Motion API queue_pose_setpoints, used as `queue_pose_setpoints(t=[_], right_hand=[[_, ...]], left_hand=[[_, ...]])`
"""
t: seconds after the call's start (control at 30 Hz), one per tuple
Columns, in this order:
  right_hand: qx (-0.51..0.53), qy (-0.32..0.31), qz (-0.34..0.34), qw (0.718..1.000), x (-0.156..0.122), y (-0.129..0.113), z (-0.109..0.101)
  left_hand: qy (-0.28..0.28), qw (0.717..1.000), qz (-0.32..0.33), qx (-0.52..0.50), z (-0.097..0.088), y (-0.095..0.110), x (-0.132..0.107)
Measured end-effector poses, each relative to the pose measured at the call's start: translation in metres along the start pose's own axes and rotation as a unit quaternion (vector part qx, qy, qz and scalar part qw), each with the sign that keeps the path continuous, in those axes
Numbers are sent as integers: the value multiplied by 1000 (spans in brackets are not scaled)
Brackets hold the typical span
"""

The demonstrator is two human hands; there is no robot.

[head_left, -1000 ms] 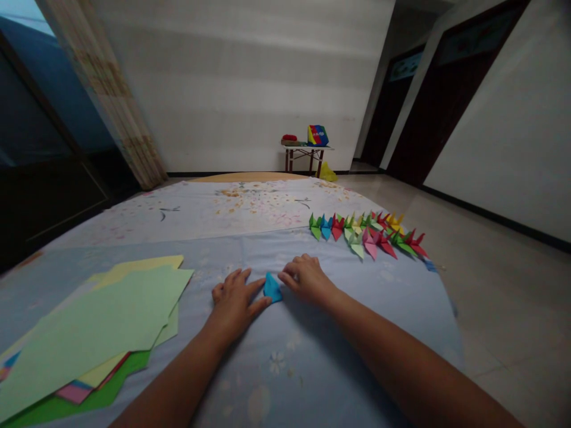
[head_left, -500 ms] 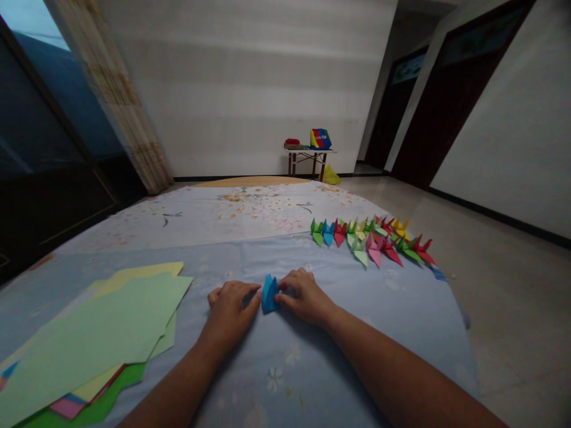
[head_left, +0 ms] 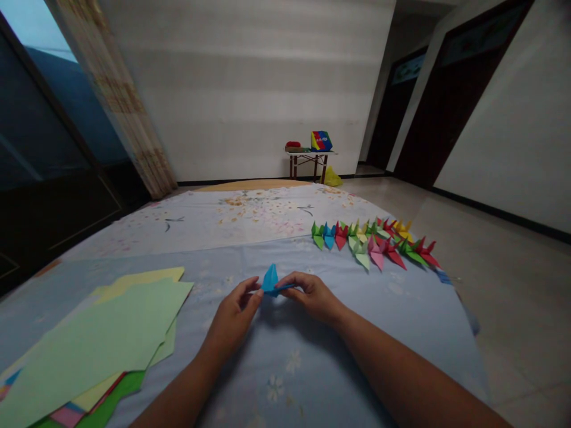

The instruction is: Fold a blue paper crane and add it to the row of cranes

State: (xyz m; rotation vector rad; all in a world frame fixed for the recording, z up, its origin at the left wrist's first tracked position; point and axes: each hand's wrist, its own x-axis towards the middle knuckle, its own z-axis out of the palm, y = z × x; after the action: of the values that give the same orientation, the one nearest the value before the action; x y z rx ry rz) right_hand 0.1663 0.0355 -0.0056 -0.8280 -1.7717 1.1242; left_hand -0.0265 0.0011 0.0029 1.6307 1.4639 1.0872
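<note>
A small blue origami crane [head_left: 270, 281] is held between my two hands, a little above the blue flowered cloth. My left hand [head_left: 239, 306] pinches its left side between thumb and fingertips. On the other side, my right hand [head_left: 312, 293] grips a thin blue part that sticks out to the right. One pointed flap stands up at the top of the crane. Beyond my right hand, several finished paper cranes [head_left: 376, 252] in green, blue, red, yellow and pink stand in rows on the cloth.
Left of my arms lies a pile of coloured paper sheets [head_left: 102, 333], pale green on top. The round table is covered by a blue cloth [head_left: 285, 368] and a white flowered cloth [head_left: 200, 220]. By the far wall, a small table [head_left: 312, 153] bears a colourful box [head_left: 321, 141].
The blue crane has been lifted slightly and turned, and a part of it now points right. My left hand has closed onto its side; my right hand has shifted its grip.
</note>
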Motion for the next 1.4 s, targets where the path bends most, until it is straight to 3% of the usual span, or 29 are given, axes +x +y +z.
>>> queue_pose_setpoints(t=[0.23,0.57,0.83,1.17,1.4], right_hand=[[18,-28,-21,999,-2,0,-1],[71,-10,30,997,0,5,0],[109,72,69,989,5,12,12],[52,55,90,993,3,8,14],[-9,103,64,993,3,9,15]], left_hand=[[16,1000,10,-9,-2,7,3],[-18,988,-116,-96,2,17,-3],[-38,981,-106,-161,12,19,-7],[-34,981,-93,-164,14,15,-7],[-36,985,-74,-153,14,13,-6]])
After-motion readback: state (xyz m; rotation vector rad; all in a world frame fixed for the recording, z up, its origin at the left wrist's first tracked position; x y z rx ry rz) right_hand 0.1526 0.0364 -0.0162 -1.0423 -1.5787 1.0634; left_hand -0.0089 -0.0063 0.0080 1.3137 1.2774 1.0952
